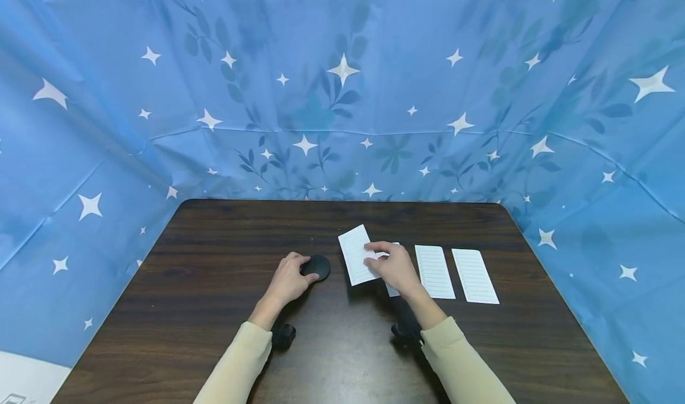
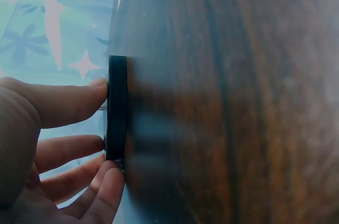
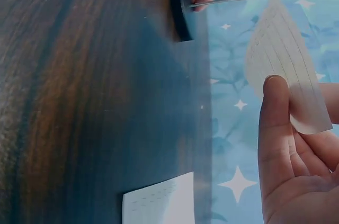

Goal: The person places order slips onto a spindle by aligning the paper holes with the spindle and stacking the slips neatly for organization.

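A round black base (image 1: 316, 268) with a thin upright metal rod (image 3: 238, 0), looking like a receipt spike, stands on the table. My left hand (image 1: 289, 279) grips the base's left side, thumb and fingers at its edge in the left wrist view. My right hand (image 1: 395, 267) pinches a white lined paper slip (image 1: 357, 258) between thumb and fingers, to the right of the base. In the right wrist view the slip (image 3: 283, 70) bends, and its tip overlaps the rod. Partly hidden under the right hand, another slip (image 1: 393, 291) lies on the table.
Two more lined slips, one (image 1: 434, 271) beside the other (image 1: 475, 276), lie to the right on the dark wooden table (image 1: 214, 315). A blue star-patterned cloth (image 1: 342, 106) hangs around the table's back and sides. Black wrist cameras (image 1: 283, 336) sit at both wrists.
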Demonstrator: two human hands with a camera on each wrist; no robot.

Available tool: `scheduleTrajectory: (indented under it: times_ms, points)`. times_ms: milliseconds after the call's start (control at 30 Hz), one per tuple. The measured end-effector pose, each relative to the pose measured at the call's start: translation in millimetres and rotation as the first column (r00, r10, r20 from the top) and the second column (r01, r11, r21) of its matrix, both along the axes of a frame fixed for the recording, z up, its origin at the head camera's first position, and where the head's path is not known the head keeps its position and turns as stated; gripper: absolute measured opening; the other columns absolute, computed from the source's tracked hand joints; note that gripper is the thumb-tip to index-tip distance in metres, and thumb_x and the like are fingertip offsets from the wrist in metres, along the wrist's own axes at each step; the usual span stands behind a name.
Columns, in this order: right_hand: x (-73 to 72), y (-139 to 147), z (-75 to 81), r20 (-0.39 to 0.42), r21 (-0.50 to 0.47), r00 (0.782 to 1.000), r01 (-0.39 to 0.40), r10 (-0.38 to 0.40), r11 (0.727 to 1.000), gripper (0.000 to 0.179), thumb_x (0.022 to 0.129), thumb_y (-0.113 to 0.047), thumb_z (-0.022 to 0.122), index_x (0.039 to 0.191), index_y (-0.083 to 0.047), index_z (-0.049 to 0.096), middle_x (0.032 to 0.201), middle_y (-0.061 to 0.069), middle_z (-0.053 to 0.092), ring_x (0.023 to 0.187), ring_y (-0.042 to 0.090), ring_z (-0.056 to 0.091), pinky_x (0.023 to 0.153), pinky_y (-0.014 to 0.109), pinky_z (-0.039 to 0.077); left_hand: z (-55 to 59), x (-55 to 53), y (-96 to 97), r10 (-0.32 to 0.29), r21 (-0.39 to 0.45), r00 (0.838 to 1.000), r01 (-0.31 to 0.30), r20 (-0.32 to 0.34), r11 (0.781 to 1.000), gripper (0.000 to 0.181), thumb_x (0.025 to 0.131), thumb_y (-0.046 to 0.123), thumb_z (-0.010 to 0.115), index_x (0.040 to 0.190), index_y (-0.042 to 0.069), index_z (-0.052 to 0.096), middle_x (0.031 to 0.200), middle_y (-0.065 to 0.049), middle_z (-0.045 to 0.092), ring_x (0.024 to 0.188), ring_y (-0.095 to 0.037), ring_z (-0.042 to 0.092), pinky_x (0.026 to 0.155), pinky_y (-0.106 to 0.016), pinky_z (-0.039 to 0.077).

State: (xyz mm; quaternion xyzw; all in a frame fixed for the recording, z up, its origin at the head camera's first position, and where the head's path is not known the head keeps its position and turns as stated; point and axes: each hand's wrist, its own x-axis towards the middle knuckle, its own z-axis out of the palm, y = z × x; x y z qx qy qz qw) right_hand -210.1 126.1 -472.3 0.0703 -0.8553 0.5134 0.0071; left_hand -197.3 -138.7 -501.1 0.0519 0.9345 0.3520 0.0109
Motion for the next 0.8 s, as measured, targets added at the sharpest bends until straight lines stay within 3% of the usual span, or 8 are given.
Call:
scheduleTrajectory:
  times_ms: [400,800]
  points:
    - [8.2,1,21.9,0.037,-0.158,0.999,-0.024,0.03,0.987,0.035,0.088,-0.01,0.077,0.123,-0.01,0.073,0.127,0.014,0.064,0.086,0.022,0.069,0.071,0.033,0.054,-0.2,-0.5,3.1,-0.004,-0.02,1.0,0.004,-0.004,1.0,0.052,0.091,0.026,0.078,0.133,-0.002,0.064,0.129,-0.017,0.059,0.122,-0.038,0.053,0.101,-0.053,0.044]
    - [14.8,-2,40.4,0.039,-0.296,0.99,-0.115,0.132,0.948,0.04,0.09,-0.009,0.077,0.128,-0.005,0.069,0.131,0.015,0.063,0.092,0.023,0.072,0.078,0.032,0.054,-0.9,0.9,-0.3,-0.03,0.005,0.999,0.03,-0.021,1.0,0.049,0.092,0.022,0.076,0.132,-0.004,0.063,0.128,-0.018,0.059,0.121,-0.038,0.054,0.1,-0.054,0.045]
